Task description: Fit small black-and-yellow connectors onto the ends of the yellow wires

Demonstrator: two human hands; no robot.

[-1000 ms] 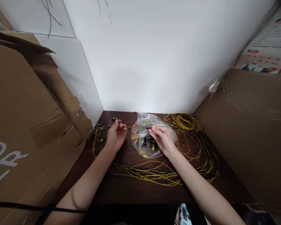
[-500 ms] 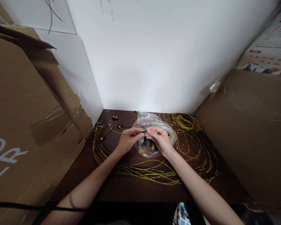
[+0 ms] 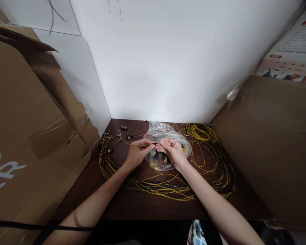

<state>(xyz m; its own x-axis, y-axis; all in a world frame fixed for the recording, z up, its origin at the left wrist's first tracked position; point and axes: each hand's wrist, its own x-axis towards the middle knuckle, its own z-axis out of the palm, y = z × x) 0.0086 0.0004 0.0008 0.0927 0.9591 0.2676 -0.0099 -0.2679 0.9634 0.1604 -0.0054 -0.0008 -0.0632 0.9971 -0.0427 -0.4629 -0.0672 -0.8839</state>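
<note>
Over a clear plastic bag (image 3: 155, 126) of black and yellow connectors (image 3: 164, 158), my two hands meet almost fingertip to fingertip. My left hand (image 3: 138, 153) pinches a small black connector (image 3: 155, 143) between thumb and index finger, with a yellow wire trailing off to the left. A thin yellow wire (image 3: 173, 128) is pinched in my right hand (image 3: 175, 154), close to the connector's right end. Fingertips partly hide where wire and connector meet, so I cannot tell whether they are joined.
Bundled yellow and black wires (image 3: 163, 187) loop around the brown tabletop (image 3: 142, 211), with a yellow coil (image 3: 200, 132) at back right. Loose connectors (image 3: 123, 128) lie at back left. Cardboard boxes (image 3: 22, 119) flank both sides; a white panel (image 3: 153, 61) stands behind.
My hands have parted very slightly at the fingertips, showing more of the black connector. The whole view has shifted a little; the bag and wire bundle look unchanged.
</note>
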